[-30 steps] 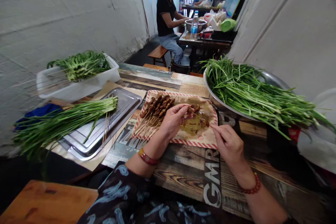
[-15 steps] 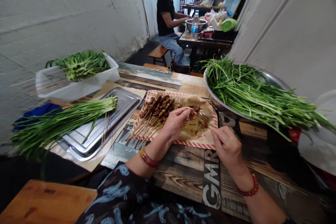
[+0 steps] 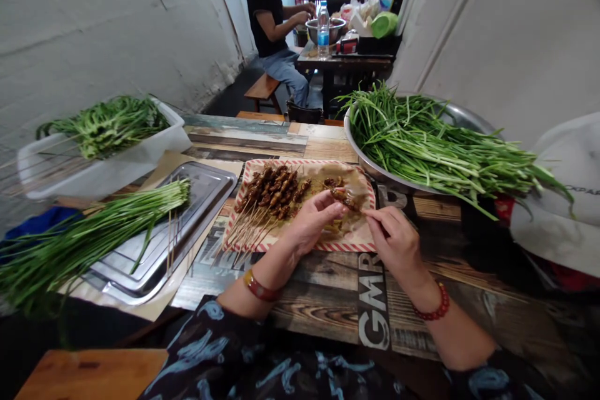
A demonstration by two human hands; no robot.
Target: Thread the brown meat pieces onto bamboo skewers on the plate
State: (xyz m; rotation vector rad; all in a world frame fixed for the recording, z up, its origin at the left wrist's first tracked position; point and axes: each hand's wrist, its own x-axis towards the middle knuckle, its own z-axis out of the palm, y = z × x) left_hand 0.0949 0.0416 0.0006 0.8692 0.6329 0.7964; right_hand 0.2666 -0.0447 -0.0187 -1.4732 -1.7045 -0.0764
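Note:
Over a tray with a red-and-white striped rim (image 3: 344, 246), my left hand (image 3: 312, 220) is closed, its thumb and fingers pinching brown sauced meat. That meat sits on a skewer (image 3: 349, 200) held low above the tray. The stick's bare end is gripped by my right hand (image 3: 396, 239), fingers closed. A heap of finished meat skewers (image 3: 274, 190) fills the tray's left side, sticks pointing toward me. Loose meat pieces (image 3: 334, 182) lie in sauce on the right side, partly hidden behind my left fingers.
Garlic chives (image 3: 140, 215) lie across a metal lid (image 3: 210, 182) with bare sticks (image 3: 172, 240). Skewered greens (image 3: 117, 125) rest in a white tub (image 3: 177, 127). To the right, a steel bowl (image 3: 469, 114) holds more chives (image 3: 435, 144). Two people sit farther back.
The view has shifted, moving the scene left. My hands have come closer together, and the meat on the skewer now lies against my left fingertips.

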